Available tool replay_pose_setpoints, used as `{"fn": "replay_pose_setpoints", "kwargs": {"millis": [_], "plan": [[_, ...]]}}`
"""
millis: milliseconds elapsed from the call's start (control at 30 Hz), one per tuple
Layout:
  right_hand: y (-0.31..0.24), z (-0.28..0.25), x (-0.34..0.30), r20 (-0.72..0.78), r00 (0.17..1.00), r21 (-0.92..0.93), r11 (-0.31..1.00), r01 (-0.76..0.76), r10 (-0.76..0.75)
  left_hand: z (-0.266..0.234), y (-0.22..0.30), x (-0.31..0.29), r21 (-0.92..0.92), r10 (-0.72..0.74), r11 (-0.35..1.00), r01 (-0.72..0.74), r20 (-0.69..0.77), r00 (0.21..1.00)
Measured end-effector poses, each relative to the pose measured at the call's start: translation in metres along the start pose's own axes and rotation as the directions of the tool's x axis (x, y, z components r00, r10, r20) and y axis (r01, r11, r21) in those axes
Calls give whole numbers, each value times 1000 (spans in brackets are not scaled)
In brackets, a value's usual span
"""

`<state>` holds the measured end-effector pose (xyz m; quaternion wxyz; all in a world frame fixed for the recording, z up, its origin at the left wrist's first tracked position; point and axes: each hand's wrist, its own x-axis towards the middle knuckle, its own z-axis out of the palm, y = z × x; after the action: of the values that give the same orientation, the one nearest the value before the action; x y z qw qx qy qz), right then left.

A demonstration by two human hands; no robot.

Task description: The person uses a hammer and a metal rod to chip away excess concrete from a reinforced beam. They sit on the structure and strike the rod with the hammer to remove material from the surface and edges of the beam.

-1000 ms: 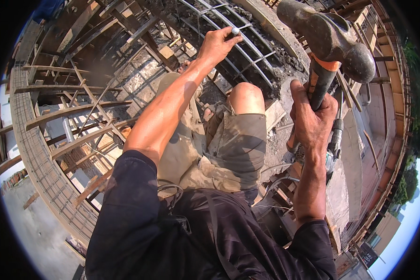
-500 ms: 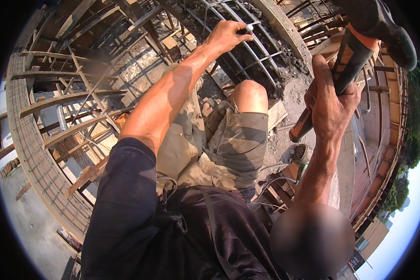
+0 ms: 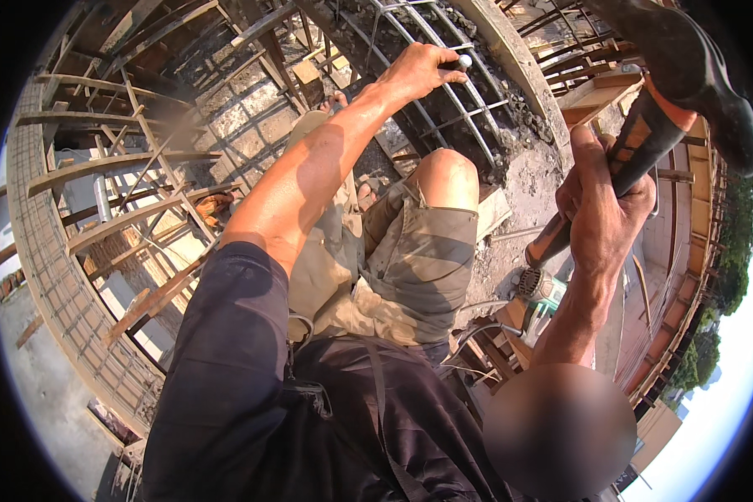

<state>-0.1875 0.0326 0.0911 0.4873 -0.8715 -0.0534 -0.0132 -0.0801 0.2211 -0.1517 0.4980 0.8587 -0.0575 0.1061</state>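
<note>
Curved rebar cage (image 3: 443,92) runs along the wooden formwork (image 3: 510,58) ahead of my bent knee (image 3: 448,176). Hammer (image 3: 644,134) raised at upper right, dark head up by the rim, handle slanting down. My right hand (image 3: 598,209) wrapped tight around that handle. My left hand (image 3: 418,71) out on the cage, fingers pinching a nail (image 3: 460,61) against a bar.

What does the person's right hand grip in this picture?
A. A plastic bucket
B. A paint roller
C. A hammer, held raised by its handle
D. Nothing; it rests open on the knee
C: the right hand is closed round the handle of a raised hammer, its dark head uppermost.
</note>
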Motion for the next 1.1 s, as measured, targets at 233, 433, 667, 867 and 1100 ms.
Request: {"fn": "replay_pose_setpoints", "kwargs": {"millis": [233, 433, 667, 867, 1100], "plan": [[103, 22, 35, 186, 917, -462, 855, -236, 353, 7, 10, 9, -106, -27, 994, 33, 62, 998], [48, 18, 8, 174, 943, -263, 936, -233, 283, 4, -8, 16, -39, 65, 997, -63, 72, 995], [-11, 6, 36, -143, 955, 462, 836, 296, -259, 0, -1, 16, -29, -6, 1000, 8, 71, 997], [133, 28, 21, 241, 875, -534, 810, -241, 420, -8, -3, 29, 5, -64, 998, 64, 114, 991], [-13, -5, 8, -17, 998, 83, 995, -58, 59, -9, -4, 18, 30, -72, 997, 68, 150, 986]]}}
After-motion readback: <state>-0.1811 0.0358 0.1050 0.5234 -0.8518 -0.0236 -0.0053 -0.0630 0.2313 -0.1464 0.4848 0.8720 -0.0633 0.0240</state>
